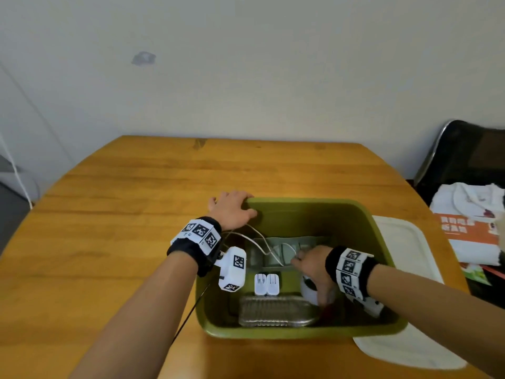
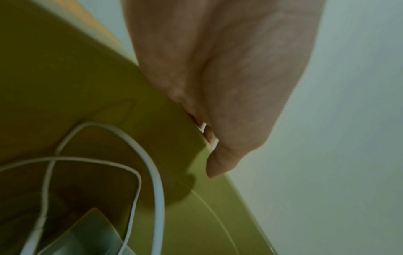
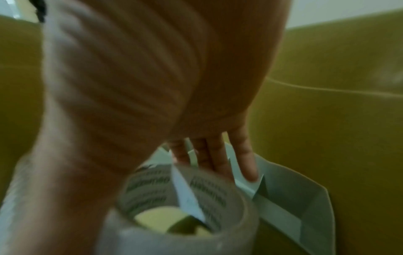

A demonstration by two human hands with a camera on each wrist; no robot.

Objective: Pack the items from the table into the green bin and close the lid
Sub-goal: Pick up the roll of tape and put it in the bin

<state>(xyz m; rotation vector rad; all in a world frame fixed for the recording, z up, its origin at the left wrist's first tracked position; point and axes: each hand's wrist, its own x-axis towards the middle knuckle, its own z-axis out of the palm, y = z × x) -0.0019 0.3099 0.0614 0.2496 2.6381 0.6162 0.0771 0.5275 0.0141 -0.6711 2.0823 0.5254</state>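
Down inside the green bin (image 1: pixel 377 236), right hand (image 1: pixel 311 266) pinches the white cable (image 1: pixel 259 243), tucking it flat; left hand (image 1: pixel 232 209) clamps the rim, steadying. White lid (image 1: pixel 404 242) waits on the worktop (image 1: pixel 123 228).

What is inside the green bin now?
In the green bin: a white cable over a grey packet, two white chargers, a clear ribbed container and a tape roll. The right hand covers what lies beneath it.
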